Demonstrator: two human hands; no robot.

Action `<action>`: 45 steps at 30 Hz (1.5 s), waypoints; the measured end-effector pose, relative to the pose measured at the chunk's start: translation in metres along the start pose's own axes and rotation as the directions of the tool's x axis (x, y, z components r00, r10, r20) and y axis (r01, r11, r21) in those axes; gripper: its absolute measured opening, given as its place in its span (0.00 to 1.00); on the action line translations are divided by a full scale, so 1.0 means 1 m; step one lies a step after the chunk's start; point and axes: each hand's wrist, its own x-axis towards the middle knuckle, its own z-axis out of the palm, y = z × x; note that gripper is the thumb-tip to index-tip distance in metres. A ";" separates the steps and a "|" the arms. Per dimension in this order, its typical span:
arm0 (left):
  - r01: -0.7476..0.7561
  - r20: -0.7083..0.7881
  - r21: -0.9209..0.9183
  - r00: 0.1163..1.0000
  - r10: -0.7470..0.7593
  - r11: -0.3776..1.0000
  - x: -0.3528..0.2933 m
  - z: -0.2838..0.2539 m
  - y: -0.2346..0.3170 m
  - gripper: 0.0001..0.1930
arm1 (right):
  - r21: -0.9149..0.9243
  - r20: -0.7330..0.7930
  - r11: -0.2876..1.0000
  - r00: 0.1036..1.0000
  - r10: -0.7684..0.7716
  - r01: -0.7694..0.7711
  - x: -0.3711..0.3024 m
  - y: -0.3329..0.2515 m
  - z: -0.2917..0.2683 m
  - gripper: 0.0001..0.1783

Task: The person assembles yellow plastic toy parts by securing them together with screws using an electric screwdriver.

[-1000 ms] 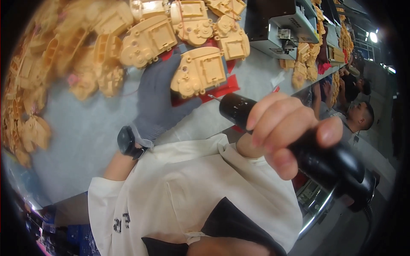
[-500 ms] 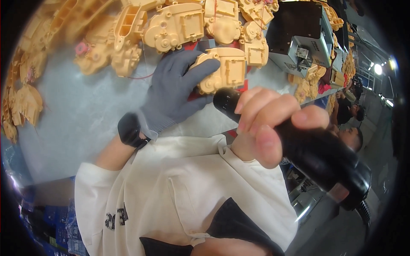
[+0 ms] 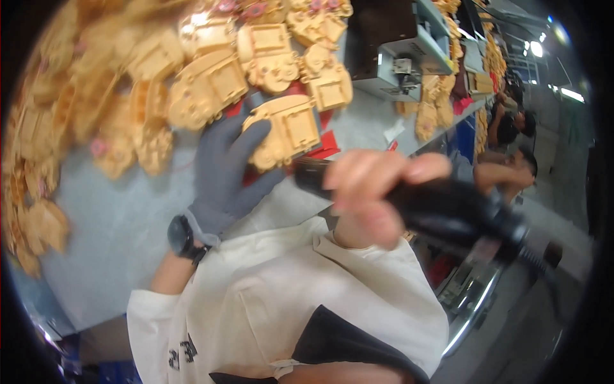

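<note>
My left hand [image 3: 220, 169], in a grey glove, grips a yellow plastic housing [image 3: 291, 131] by its left side, thumb and fingers around the edge. A rectangular recess and small round bosses show on the housing's upper face. Bare and slightly blurred, my right hand [image 3: 371, 189] wraps around a black corded power tool [image 3: 441, 211] that looks like an electric screwdriver. Its dark nose points left, close to the housing's lower right edge. Whether the tip touches the housing, I cannot tell. Red pieces [image 3: 327, 146] lie beneath and beside the housing.
Many similar yellow housings [image 3: 208, 86] crowd the far and left sides of the grey table [image 3: 109, 224]. A black-and-grey metal box machine [image 3: 403, 61] stands at the far right. Other people [image 3: 511, 169] sit farther along on the right. The tool's cord [image 3: 543, 275] hangs at right.
The whole view has shifted, so table and housings appear farther left and lower. Both hands keep their holds, and the tool's nose stays near the housing's lower right edge.
</note>
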 end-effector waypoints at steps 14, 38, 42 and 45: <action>0.044 -0.049 -0.017 0.998 -0.045 0.999 -0.003 0.007 0.005 0.33 | -0.553 -0.554 0.833 0.742 -0.377 0.010 0.050 -0.029 -0.119 0.23; 0.082 -0.068 -0.021 0.994 -0.083 0.996 -0.003 0.000 0.004 0.37 | -0.347 -0.190 0.934 0.981 0.026 -0.091 0.059 0.031 0.036 0.22; 0.076 -0.126 -0.012 0.989 -0.076 0.997 -0.003 0.005 0.002 0.37 | -0.117 -0.250 0.993 0.968 -0.010 -0.020 0.065 0.047 0.034 0.18; 0.166 -0.060 -0.016 0.984 -0.167 0.986 0.006 -0.002 0.001 0.38 | -0.311 -0.210 0.947 0.978 0.015 -0.081 0.071 0.047 0.033 0.16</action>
